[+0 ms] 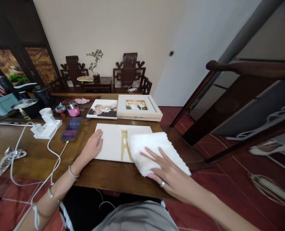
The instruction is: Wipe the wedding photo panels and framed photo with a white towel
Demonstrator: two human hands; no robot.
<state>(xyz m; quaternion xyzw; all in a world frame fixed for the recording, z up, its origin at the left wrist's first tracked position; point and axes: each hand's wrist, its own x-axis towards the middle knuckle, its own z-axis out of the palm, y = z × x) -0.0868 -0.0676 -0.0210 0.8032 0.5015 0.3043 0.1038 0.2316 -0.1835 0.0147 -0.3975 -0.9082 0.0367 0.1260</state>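
Observation:
A flat white panel (pixel 111 141) with a gold, long-legged animal figure (pixel 124 136) lies on the wooden table in front of me. My left hand (pixel 93 144) rests on the panel's left edge, fingers stretched out flat and holding nothing. Over the panel's right part lies a fluffy white cloth (pixel 144 141), which hides that side and hangs past the panel onto the table. My right hand (pixel 163 166) lies on top of this cloth with fingers spread, pressing it rather than gripping it.
Behind the panel sit a photo book (pixel 104 109) and a framed photo (pixel 137 107). To the left are a phone (pixel 71 130), a white power strip (pixel 47 130), loose cables and a pink cup (pixel 73 110). A dark wooden chair (pixel 212 106) stands at the right.

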